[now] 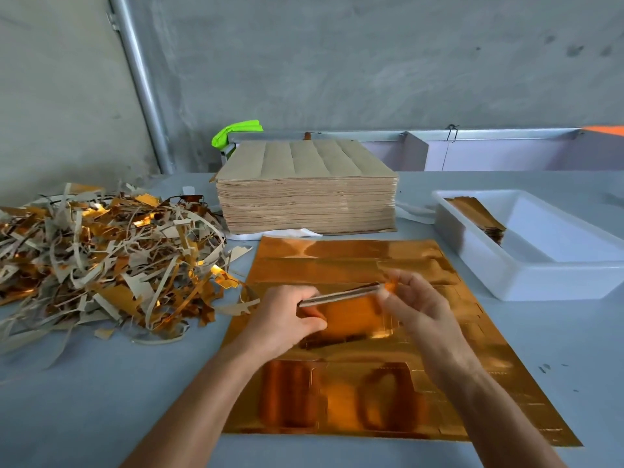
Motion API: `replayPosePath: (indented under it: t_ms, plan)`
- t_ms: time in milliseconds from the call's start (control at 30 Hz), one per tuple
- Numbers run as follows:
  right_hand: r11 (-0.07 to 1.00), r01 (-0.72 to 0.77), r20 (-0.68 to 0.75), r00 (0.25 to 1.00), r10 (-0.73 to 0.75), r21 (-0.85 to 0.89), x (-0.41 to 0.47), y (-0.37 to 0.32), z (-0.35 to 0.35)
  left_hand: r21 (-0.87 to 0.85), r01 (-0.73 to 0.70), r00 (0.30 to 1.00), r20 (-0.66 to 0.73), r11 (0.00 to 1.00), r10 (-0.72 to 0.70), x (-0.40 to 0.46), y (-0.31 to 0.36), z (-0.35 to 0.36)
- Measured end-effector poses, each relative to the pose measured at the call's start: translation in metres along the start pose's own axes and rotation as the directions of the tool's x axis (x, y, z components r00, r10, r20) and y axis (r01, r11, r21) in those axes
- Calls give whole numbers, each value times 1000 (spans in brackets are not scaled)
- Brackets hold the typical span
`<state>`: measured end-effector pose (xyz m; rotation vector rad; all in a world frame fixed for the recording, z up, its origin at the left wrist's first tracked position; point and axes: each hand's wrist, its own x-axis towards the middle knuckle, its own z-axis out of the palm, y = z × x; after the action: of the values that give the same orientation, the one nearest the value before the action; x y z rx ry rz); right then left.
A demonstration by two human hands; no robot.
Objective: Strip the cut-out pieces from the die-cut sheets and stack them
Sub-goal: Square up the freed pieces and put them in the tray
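From the head camera, a thin bundle of cut-out pieces (339, 293) is held edge-up above the gold die-cut sheet (351, 265), its long axis running left to right and rising slightly toward the right. The left hand (287, 319) grips its left end with curled fingers; the right hand (417, 305) pinches the right end, where motion blur hides the fingertips and a small orange scrap. The sheet lies flat on the grey worktop (84, 393), its near corner cut off by the forearms. At right, a white tray (526, 275) holds a short stack of gold pieces (481, 216) against its far-left wall. Behind stands a tall pile of brown sheets (307, 184); at left, a heap of waste strips (101, 251)
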<state>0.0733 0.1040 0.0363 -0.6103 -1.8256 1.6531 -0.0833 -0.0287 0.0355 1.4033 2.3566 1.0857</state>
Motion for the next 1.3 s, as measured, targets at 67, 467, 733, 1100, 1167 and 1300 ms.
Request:
replayPosePath:
  t_ms: [67,467,733,1100,1167,1300]
  plan:
    - [993,-107,-44,993,109,42,-3,11,10,-22,34,999,32,999,-33,-1,-2,10]
    - [957,-245,-93,961,261,154,-2,25,14,-587,200,950,-78,784,-301,-7,-5,29]
    - [973,-190,-134,969,207,131,0,21,20,-727,200,931,-69,657,-359,-16,-9,32]
    - [967,-215,-103,968,229,136,4,26,14,-698,207,941,-49,685,-334,-12,-22,29]
    - [954,-243,-102,959,263,175,7,25,11,-695,218,939,-43,685,-342,-11,-25,28]
    - [951,-260,-68,959,274,168,11,27,6,-689,226,939,-35,689,-343,-9,-31,25]
